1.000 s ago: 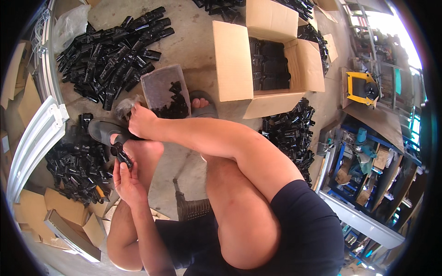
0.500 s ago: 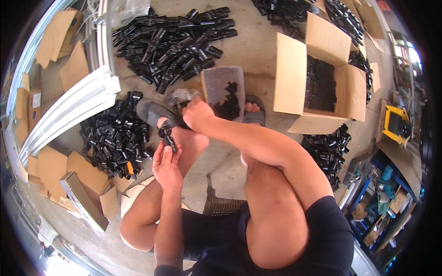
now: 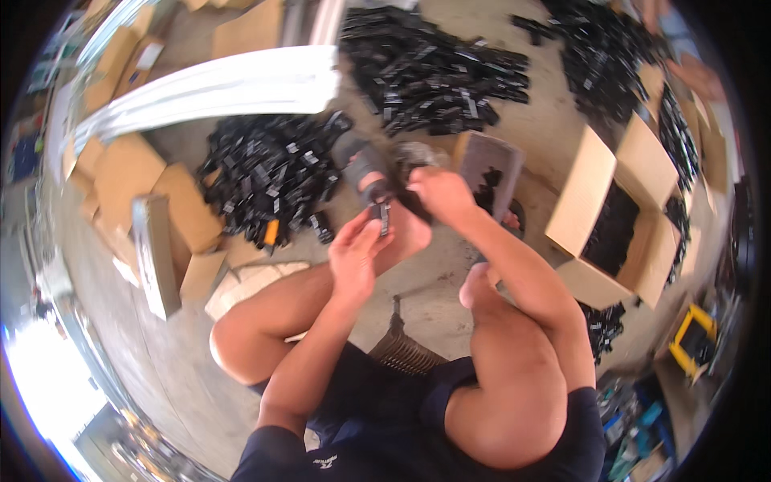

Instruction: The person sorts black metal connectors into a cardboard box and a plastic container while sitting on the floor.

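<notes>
Holding small black part (image 3: 381, 214), shiny, blurred

A workshop or small assembly space is suggested. The bare grey concrete floor (image 3: 181, 365) is partly covered by loose heaps of shiny black parts (image 3: 434, 74). Dark pieces (image 3: 613, 229) are held in a large open brown cardboard box (image 3: 580, 193). Long white ribbed profiles (image 3: 217, 84) are laid at upper left; blurred teal items (image 3: 652, 414) are crowded at lower right, near a yellow square-framed object (image 3: 683, 328).
</notes>
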The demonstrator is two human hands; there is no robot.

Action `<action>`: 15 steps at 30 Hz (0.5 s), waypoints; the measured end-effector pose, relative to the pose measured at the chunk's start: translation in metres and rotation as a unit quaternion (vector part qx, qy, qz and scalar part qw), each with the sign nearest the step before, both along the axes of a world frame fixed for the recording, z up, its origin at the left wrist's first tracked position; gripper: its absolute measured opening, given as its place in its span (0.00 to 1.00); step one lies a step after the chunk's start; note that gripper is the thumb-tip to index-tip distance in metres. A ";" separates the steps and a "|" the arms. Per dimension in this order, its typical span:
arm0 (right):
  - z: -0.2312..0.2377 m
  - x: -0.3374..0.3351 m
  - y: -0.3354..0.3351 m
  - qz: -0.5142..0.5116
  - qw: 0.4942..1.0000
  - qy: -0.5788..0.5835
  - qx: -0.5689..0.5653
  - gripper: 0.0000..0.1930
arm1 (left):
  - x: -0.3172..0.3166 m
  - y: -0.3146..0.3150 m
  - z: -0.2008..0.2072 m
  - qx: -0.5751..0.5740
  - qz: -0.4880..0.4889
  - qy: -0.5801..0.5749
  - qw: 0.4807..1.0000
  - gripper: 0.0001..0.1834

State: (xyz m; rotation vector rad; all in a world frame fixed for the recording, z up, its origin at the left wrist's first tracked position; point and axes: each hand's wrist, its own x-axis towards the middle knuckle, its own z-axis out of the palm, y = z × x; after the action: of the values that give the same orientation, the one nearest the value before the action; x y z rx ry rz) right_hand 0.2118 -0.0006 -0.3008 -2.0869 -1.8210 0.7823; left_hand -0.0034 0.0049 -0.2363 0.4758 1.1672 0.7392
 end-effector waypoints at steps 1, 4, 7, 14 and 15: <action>0.005 0.006 -0.005 -0.007 0.999 0.024 0.036 0.10 | 0.001 0.000 0.002 -0.005 0.005 -0.010 1.000 0.18; 0.056 0.022 -0.019 -0.051 0.985 0.123 0.111 0.07 | 0.003 -0.002 0.020 0.016 0.026 -0.057 0.998 0.18; 0.142 0.043 -0.037 -0.085 0.987 0.124 0.048 0.09 | 0.006 -0.001 0.057 0.007 0.020 -0.109 0.994 0.18; 0.327 0.073 -0.113 -0.146 0.974 0.117 0.132 0.10 | 0.008 -0.024 0.117 0.023 -0.025 -0.250 0.968 0.16; 0.354 0.063 -0.124 -0.164 0.971 0.112 0.133 0.10 | 0.003 -0.028 0.128 0.036 -0.023 -0.256 0.966 0.16</action>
State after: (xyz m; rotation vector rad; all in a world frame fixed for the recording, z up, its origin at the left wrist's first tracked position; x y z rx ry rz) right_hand 0.2743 -0.1243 0.0528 -1.9627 -1.3338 0.6176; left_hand 0.0001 -0.0228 -0.1087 0.3424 0.6457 0.8071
